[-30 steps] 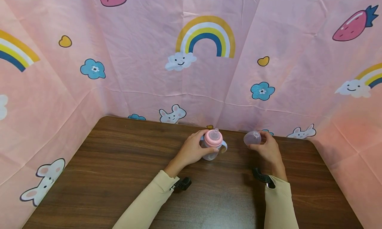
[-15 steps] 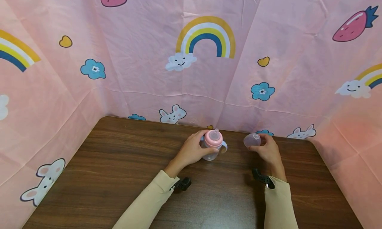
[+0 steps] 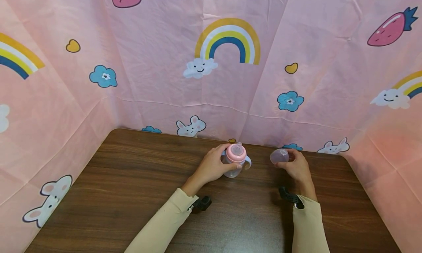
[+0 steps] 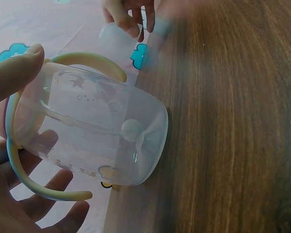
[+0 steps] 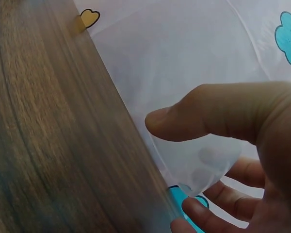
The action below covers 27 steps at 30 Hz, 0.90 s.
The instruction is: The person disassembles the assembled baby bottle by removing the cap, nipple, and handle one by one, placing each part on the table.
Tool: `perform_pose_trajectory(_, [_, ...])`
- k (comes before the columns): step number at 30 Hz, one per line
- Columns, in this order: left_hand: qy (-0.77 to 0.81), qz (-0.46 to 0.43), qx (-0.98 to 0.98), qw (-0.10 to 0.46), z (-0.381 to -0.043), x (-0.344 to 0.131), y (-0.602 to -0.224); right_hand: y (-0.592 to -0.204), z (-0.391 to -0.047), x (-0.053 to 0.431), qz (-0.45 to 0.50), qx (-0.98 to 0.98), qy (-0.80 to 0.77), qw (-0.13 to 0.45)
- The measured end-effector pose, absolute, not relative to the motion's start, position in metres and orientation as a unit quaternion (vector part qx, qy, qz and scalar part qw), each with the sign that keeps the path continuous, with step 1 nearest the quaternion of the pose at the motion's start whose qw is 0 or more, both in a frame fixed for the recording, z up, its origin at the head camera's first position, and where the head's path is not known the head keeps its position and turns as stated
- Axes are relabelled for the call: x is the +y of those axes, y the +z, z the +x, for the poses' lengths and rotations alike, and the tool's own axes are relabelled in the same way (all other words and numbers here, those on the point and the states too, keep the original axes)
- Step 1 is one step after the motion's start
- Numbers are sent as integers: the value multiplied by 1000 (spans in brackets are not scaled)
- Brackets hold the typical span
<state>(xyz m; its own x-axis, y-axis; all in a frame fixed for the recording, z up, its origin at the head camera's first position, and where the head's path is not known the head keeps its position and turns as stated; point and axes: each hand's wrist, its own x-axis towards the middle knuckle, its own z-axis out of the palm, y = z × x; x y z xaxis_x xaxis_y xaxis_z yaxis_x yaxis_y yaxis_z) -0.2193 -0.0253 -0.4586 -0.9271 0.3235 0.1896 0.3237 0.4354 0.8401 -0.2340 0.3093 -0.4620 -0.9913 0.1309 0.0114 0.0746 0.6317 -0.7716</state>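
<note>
A clear baby bottle (image 3: pixel 232 171) with a pink collar, a clear nipple and two curved side handles stands upright near the table's back edge. My left hand (image 3: pixel 215 164) grips it around the upper part, thumb on the near side. In the left wrist view the bottle (image 4: pixel 102 126) shows a straw with a round weight inside and printed marks. To the right, my right hand (image 3: pixel 298 168) holds a translucent domed cap (image 3: pixel 278 156) between thumb and fingers, apart from the bottle. The right wrist view shows the thumb across the cap (image 5: pixel 199 158), with the fingertips behind it.
The brown wooden table (image 3: pixel 138 194) has its back edge close behind the bottle and cap. Pink printed cloth (image 3: pixel 158 62) hangs along the back and both sides. A black strap device (image 3: pixel 202 203) sits on each wrist.
The right hand with the cap has lowered slightly toward the table. The left hand and the bottle have stayed in place.
</note>
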Motion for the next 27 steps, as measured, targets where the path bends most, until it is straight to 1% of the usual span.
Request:
perform_pose_trajectory(14, [-494, -192, -848, 3, -221, -25, -462, -465, -233, 308, -80, -899, 429, 25])
perform_pose_trajectory(27, [-493, -188, -850, -5, -220, -25, -461, -467, -233, 308, -81, -906, 416, 17])
